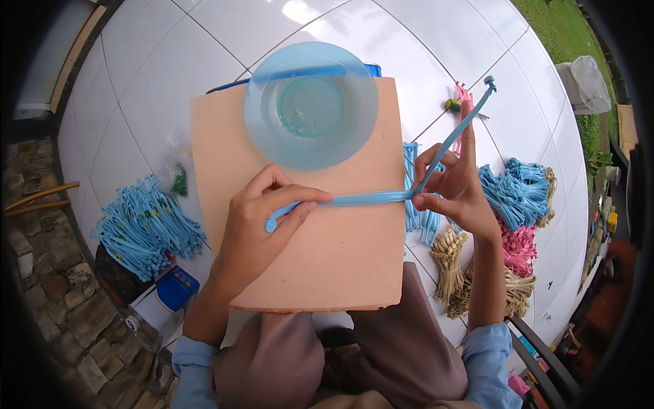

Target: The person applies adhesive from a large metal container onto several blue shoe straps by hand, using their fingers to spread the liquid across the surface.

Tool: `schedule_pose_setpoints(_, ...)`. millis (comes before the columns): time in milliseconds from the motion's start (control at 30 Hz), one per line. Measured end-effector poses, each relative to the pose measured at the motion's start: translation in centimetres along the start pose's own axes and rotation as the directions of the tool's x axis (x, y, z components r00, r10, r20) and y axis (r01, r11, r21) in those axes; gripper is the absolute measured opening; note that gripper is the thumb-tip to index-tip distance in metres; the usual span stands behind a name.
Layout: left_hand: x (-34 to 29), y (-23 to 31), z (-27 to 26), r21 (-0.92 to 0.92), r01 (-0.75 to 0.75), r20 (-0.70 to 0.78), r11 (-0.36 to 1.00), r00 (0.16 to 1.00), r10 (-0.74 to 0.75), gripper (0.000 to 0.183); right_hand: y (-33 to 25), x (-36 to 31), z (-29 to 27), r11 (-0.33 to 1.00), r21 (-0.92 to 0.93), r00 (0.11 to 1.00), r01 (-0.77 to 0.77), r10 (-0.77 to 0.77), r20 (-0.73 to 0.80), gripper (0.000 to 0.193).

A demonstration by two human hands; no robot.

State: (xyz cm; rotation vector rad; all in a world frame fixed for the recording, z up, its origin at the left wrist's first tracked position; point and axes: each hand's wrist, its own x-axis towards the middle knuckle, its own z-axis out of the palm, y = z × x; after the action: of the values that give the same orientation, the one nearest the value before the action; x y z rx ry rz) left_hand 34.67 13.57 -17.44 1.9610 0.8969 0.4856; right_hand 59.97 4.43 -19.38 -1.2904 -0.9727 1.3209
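A long light-blue strip [371, 198], bendy and rather flat, is stretched between my hands above a peach-coloured board [320, 266]. Near its rounded end, my left hand [262, 218] pinches it between thumb and fingers. The thumb and a finger of my right hand [453, 187] grip it farther along, with another finger pointing up. From there the strip bends upward to a dark teal tip, whose exact form is too small to make out. Beyond my hands, on the board's far part, rests a translucent blue bowl [368, 109], with a little clear matter at its bottom.
Left of the board lies a heap of blue strips [146, 225], near a blue-and-white device [176, 290]. Bundles of blue strips [514, 194], pink strips [519, 249] and beige strips [448, 262] lie on the right. A green-handled tool [453, 105] is on the white tiled floor [204, 41].
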Motion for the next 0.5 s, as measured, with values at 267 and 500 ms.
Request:
schedule_pose_setpoints(267, 0.32, 1.0, -0.23, 0.129, -0.046, 0.123, 0.991, 0.992, 0.03, 0.041, 0.0, 0.67, -0.14, 1.0, 0.012, 0.999, -0.025, 0.025, 0.025, 0.121)
schedule_pose_setpoints(500, -0.22, 0.68, 0.49, 0.162, -0.049, 0.092, 0.986, 0.995, 0.034, 0.043, 0.02, 0.64, -0.37, 0.999, 0.024, 0.996, -0.038, 0.036, 0.079, 0.12)
